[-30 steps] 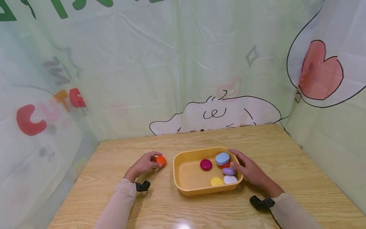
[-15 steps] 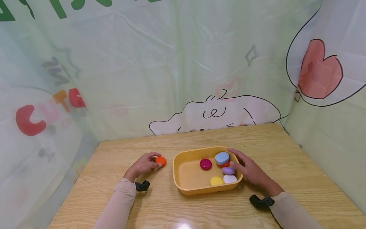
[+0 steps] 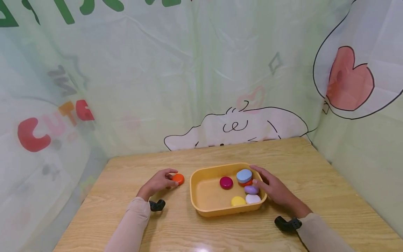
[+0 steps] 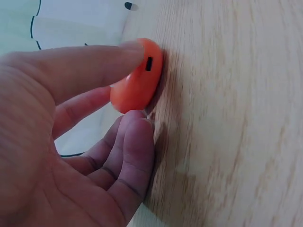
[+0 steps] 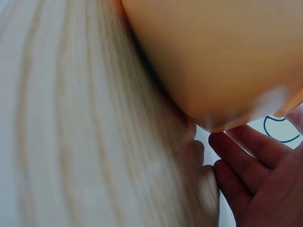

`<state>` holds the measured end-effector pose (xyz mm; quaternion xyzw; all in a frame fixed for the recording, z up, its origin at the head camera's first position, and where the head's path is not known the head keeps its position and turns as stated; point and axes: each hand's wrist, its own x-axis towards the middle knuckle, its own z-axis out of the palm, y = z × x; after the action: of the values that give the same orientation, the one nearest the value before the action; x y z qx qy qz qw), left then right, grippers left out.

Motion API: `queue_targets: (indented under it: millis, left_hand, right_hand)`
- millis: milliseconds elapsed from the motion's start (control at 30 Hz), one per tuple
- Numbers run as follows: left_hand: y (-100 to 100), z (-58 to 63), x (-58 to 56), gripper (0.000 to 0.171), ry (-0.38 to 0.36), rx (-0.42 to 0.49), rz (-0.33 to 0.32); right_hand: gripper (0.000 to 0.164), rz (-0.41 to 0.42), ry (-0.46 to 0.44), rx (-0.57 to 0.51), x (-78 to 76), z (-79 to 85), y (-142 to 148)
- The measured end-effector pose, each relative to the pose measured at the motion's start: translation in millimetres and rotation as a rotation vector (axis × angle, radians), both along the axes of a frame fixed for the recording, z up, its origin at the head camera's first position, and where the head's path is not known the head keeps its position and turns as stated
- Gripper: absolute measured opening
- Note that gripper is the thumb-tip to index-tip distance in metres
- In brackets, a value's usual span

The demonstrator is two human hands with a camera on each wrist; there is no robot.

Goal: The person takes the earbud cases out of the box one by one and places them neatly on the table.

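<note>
My left hand [image 3: 158, 184] pinches a smooth, rounded orange piece [image 3: 178, 179] at the tabletop, left of the yellow tray [image 3: 226, 212]. In the left wrist view the thumb lies over this pebble-shaped orange piece [image 4: 135, 90], and a small dark slot shows in its side. My right hand [image 3: 277, 189] holds the tray's right end, thumb over the rim and fingers outside along the wall. The right wrist view shows its fingers [image 5: 244, 161] up against the tray wall [image 5: 213, 56].
Inside the tray lie a magenta piece [image 3: 226, 182], a light blue piece [image 3: 244, 175] on a red-orange one [image 3: 247, 183], a purple piece [image 3: 251, 189], a white piece [image 3: 253, 199] and a yellow piece [image 3: 238, 201]. A printed curtain [image 3: 141, 87] stands behind the wooden table [image 3: 220, 234].
</note>
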<state>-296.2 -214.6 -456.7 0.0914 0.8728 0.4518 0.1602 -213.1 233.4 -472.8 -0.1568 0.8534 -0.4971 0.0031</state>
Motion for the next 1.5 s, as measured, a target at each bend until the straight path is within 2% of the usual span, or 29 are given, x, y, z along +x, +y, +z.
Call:
queue_targets:
  millis: [200,367,500,667,800,1067,1300,1500]
  left_hand:
    - [-0.4,2.6,-0.9,0.061,0.032,0.041,0.012]
    - [-2.7,3.7,-1.1,0.054,0.079,0.091,0.053]
    - [-3.1,7.5,-1.6,0.049,0.102,0.138,0.045]
    - [7.5,16.4,-1.2,0.047,0.107,0.21,0.028]
    - [17.9,17.1,-2.5,0.046,0.113,0.277,0.033]
    - [27.8,18.8,-1.9,0.04,0.101,0.318,-0.009]
    - [43.3,37.6,2.9,0.044,0.057,0.475,-0.049]
    - [57.7,46.5,6.3,0.042,0.043,0.489,-0.098]
  right_hand:
    - [0.057,0.0,0.009,-0.004,-0.8,0.2,1.0]
    - [0.057,0.002,0.009,0.001,-0.4,-0.4,0.9]
    - [0.057,-0.002,0.006,0.004,0.1,-0.8,0.5]
    - [0.057,-0.009,0.0,0.002,0.6,0.8,1.1]
    - [0.057,-0.003,0.008,-0.005,0.2,0.1,3.1]
    - [0.057,0.004,0.007,-0.008,-1.1,-2.3,2.3]
    - [0.057,-0.004,0.003,0.009,-3.3,-0.9,1.2]
    - [0.058,-0.004,0.006,0.016,-2.4,-2.9,2.1]
